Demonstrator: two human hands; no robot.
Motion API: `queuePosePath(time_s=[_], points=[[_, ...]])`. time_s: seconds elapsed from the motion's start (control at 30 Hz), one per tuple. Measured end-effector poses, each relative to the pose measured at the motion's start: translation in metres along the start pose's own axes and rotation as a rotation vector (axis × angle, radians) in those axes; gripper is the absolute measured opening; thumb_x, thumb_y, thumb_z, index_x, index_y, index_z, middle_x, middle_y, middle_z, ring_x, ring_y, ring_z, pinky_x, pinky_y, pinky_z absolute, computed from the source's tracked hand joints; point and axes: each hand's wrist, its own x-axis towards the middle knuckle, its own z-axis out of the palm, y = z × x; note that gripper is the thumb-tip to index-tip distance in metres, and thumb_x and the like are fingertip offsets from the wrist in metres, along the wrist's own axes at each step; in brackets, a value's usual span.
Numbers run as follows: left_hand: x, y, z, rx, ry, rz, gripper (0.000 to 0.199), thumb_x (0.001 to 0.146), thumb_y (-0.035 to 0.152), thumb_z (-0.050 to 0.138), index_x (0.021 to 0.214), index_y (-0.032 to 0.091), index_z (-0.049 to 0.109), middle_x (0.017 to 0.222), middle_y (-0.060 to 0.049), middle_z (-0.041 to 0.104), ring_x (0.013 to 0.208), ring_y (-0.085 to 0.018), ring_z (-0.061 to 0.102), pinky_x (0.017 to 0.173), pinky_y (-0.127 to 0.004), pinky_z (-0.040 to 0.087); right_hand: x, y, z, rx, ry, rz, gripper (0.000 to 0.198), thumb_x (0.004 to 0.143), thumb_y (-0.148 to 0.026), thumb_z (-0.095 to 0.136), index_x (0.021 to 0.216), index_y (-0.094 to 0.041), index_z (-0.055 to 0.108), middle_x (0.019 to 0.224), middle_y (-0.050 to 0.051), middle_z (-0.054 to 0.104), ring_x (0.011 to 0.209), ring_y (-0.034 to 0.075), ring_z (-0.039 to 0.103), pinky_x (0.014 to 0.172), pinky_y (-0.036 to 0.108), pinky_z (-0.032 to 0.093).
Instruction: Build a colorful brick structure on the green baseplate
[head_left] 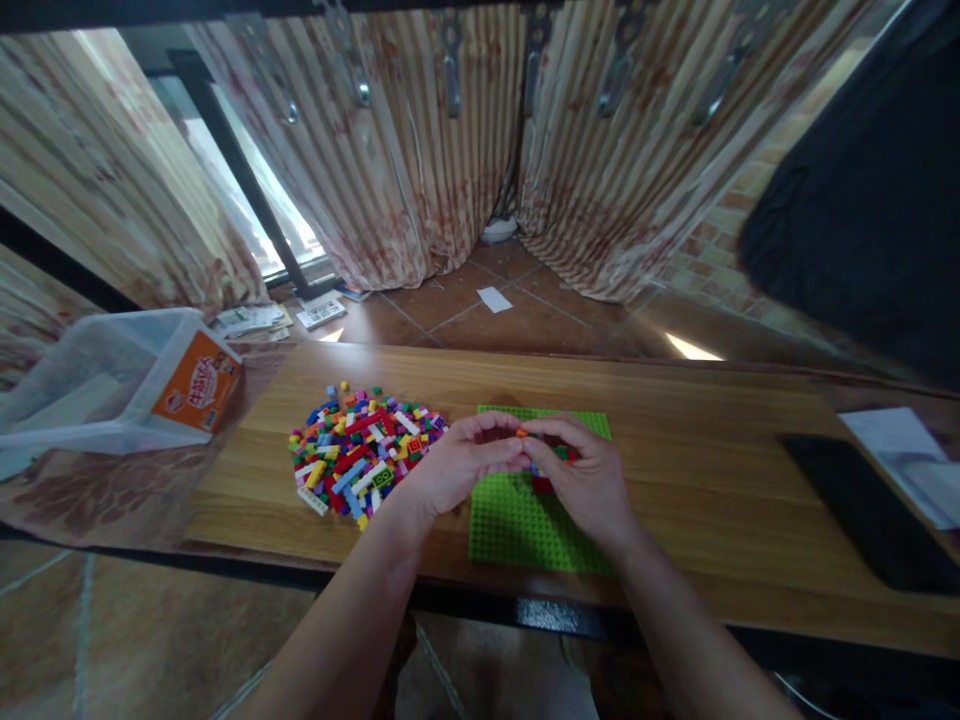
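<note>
Over the green baseplate (pixel 517 535), my two hands meet at their fingertips. My left hand (pixel 463 462) comes in from the left, its thumb and fingers closed on a small orange brick (pixel 523 434). The fingertips of my right hand (pixel 592 485) pinch at the same brick from the other side. Beneath and behind the right fingers, red, green and blue bricks (pixel 541 485) show in part on the plate; my hand hides most of them. A large pile of loose, many-coloured bricks (pixel 367 450) lies to the left, close to my left wrist.
The wooden tabletop (pixel 712 480) carries all of this. A clear plastic tub (pixel 97 370) with an orange label stands at the left. A black flat case (pixel 870 510) and white papers (pixel 896 450) lie at the right. Curtains (pixel 420 150) hang beyond the table.
</note>
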Motion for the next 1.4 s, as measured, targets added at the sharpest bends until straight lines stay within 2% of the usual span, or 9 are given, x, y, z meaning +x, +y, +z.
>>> queuePosePath(time_s=[0.2,0.37,0.57,0.7,0.77,0.87,1.0,1.13,1.4], points=[[0.002,0.0,-0.003,-0.01,-0.002,0.017,0.033,0.064,0.025,0.084,0.09,0.012,0.067,0.083,-0.002,0.068,0.075,-0.013,0.066,0.078,-0.028,0.053,-0.001,0.006,-0.006,0.034,-0.109,0.024,0.017,0.084,-0.029,0.065,0.099,-0.025,0.07,0.092,0.002,0.068,0.079,0.015,0.061,0.074,0.031,0.049],[0.004,-0.001,-0.005,-0.006,-0.006,0.019,0.034,0.063,0.029,0.085,0.086,0.011,0.068,0.078,-0.002,0.067,0.071,-0.011,0.065,0.076,-0.027,0.052,0.0,0.007,-0.003,0.055,-0.074,0.072,0.015,0.083,-0.031,0.064,0.093,-0.025,0.072,0.092,0.003,0.069,0.086,0.017,0.063,0.077,0.032,0.05],[0.005,-0.003,-0.005,0.009,-0.001,0.02,0.033,0.063,0.03,0.085,0.084,0.011,0.068,0.078,-0.003,0.068,0.072,-0.012,0.064,0.078,-0.029,0.051,0.001,0.005,-0.002,0.146,-0.063,0.161,0.015,0.081,-0.034,0.067,0.089,-0.024,0.073,0.089,0.002,0.071,0.082,0.016,0.064,0.077,0.031,0.051],[0.005,0.0,-0.008,0.051,0.035,0.03,0.035,0.061,0.032,0.085,0.084,0.011,0.069,0.078,-0.003,0.068,0.072,-0.012,0.063,0.077,-0.029,0.051,0.005,0.01,-0.009,0.205,0.056,0.25,0.017,0.076,-0.035,0.069,0.086,-0.022,0.074,0.087,0.003,0.074,0.077,0.017,0.066,0.073,0.032,0.053],[0.005,0.003,-0.011,0.066,0.086,0.065,0.035,0.06,0.031,0.085,0.084,0.012,0.07,0.08,-0.002,0.067,0.072,-0.011,0.062,0.075,-0.027,0.051,0.009,0.014,-0.016,0.158,0.132,0.259,0.018,0.076,-0.035,0.068,0.087,-0.022,0.075,0.087,0.003,0.074,0.076,0.018,0.066,0.072,0.033,0.053],[0.007,0.007,-0.016,0.122,0.193,0.137,0.032,0.061,0.032,0.084,0.082,0.013,0.069,0.078,-0.001,0.066,0.07,-0.009,0.06,0.069,-0.023,0.049,0.012,0.022,-0.028,-0.027,0.177,0.186,0.021,0.081,-0.035,0.062,0.092,-0.022,0.074,0.093,0.005,0.073,0.085,0.02,0.066,0.08,0.037,0.052],[0.01,0.008,-0.018,0.268,0.283,0.187,0.025,0.066,0.032,0.078,0.081,0.014,0.069,0.072,0.001,0.064,0.062,-0.007,0.056,0.062,-0.019,0.046,0.013,0.027,-0.03,-0.284,0.044,0.074,0.024,0.088,-0.033,0.053,0.095,-0.022,0.073,0.099,0.006,0.07,0.095,0.021,0.063,0.089,0.04,0.049],[0.011,0.003,-0.015,0.33,0.3,0.157,0.02,0.069,0.031,0.073,0.08,0.015,0.069,0.072,0.001,0.063,0.062,-0.007,0.055,0.062,-0.02,0.046,0.011,0.032,-0.022,-0.425,-0.066,0.033,0.026,0.09,-0.031,0.049,0.095,-0.021,0.073,0.102,0.008,0.068,0.1,0.023,0.06,0.093,0.044,0.046],[0.012,0.0,-0.016,0.426,0.241,0.126,0.023,0.069,0.027,0.072,0.088,0.014,0.069,0.074,0.0,0.065,0.065,-0.009,0.056,0.063,-0.021,0.045,0.011,0.034,-0.019,-0.48,-0.083,0.036,0.026,0.09,-0.031,0.048,0.096,-0.022,0.072,0.103,0.008,0.066,0.101,0.024,0.058,0.092,0.044,0.045]])
